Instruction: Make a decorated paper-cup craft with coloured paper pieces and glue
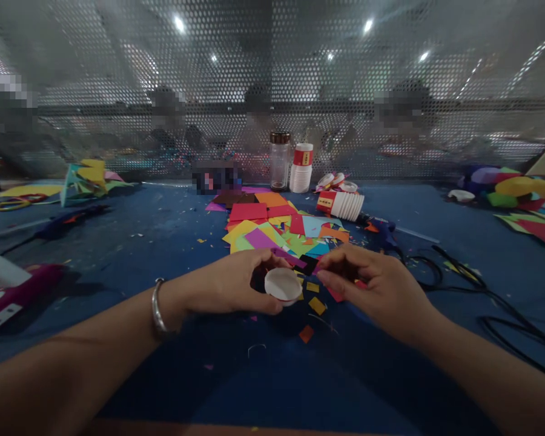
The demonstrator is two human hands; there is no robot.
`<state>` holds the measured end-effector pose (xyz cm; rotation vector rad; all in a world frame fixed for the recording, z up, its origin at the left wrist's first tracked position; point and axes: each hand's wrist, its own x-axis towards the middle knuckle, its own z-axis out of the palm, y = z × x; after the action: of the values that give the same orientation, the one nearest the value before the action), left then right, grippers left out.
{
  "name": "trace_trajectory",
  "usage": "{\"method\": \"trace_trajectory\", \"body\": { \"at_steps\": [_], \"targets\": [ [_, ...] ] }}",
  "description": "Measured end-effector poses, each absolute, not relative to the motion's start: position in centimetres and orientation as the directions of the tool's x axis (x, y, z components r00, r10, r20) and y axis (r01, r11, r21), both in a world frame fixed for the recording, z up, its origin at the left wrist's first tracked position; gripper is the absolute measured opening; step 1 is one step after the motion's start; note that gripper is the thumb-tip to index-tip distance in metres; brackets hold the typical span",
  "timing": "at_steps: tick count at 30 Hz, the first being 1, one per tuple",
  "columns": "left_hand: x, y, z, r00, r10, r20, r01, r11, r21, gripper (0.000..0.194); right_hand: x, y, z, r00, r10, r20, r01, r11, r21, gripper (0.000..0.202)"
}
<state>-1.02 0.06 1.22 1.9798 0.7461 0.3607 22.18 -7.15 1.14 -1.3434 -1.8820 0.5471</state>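
My left hand (240,281) is wrapped round a white paper cup (283,286), its open mouth tilted up toward me. My right hand (372,284) is closed in a pinch just to the right of the cup. A bit of purple paper shows at its fingertips, seemingly the end of a purple paper strip (290,257) that runs from behind the cup. A small black piece (307,264) lies across this strip, partly covering it. Below, small yellow paper squares (317,305) and an orange paper square (306,333) lie on the blue table (272,387).
Coloured paper sheets (249,212) are piled ahead. Behind stand a glass bottle (280,162) and stacked paper cups (301,169); another cup stack (340,204) lies sideways. Glue guns rest left (68,221) and right (379,229), black cable (458,272) at right. A power strip (22,293) sits left.
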Motion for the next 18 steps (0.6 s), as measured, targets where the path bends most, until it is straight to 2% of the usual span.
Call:
{"method": "trace_trajectory", "body": {
  "at_steps": [4, 6, 8, 10, 14, 18],
  "targets": [
    [-0.3, -0.6, 1.1, 0.783, 0.609, -0.13, 0.21, -0.061, 0.976, 0.041, 22.3, -7.5, 0.7, -0.258, 0.86, 0.44, 0.643, 0.493, -0.586, 0.011],
    [-0.2, -0.9, 1.1, 0.773, 0.614, -0.162, 0.135, 0.09, 0.987, 0.044, 22.5, -7.5, 0.6, -0.308, 0.817, 0.487, 0.647, 0.555, -0.523, 0.011],
    [-0.1, -1.0, 1.0, 0.771, 0.613, -0.174, 0.093, 0.162, 0.982, 0.046, 22.5, -7.6, 0.5, -0.345, 0.792, 0.504, 0.649, 0.589, -0.482, 0.013],
    [0.0, -1.1, 0.9, 0.765, 0.622, -0.165, 0.087, 0.155, 0.984, 0.048, 22.5, -7.6, 0.6, -0.347, 0.798, 0.492, 0.644, 0.584, -0.494, 0.014],
    [0.1, -1.1, 0.6, 0.748, 0.658, -0.082, 0.083, 0.029, 0.996, 0.056, 22.4, -7.6, 0.9, -0.308, 0.822, 0.478, 0.627, 0.554, -0.548, 0.012],
    [0.1, -1.1, 0.5, 0.778, 0.622, -0.09, 0.053, 0.078, 0.996, 0.055, 22.5, -7.7, 0.8, -0.325, 0.783, 0.53, 0.626, 0.599, -0.5, 0.013]
  ]
}}
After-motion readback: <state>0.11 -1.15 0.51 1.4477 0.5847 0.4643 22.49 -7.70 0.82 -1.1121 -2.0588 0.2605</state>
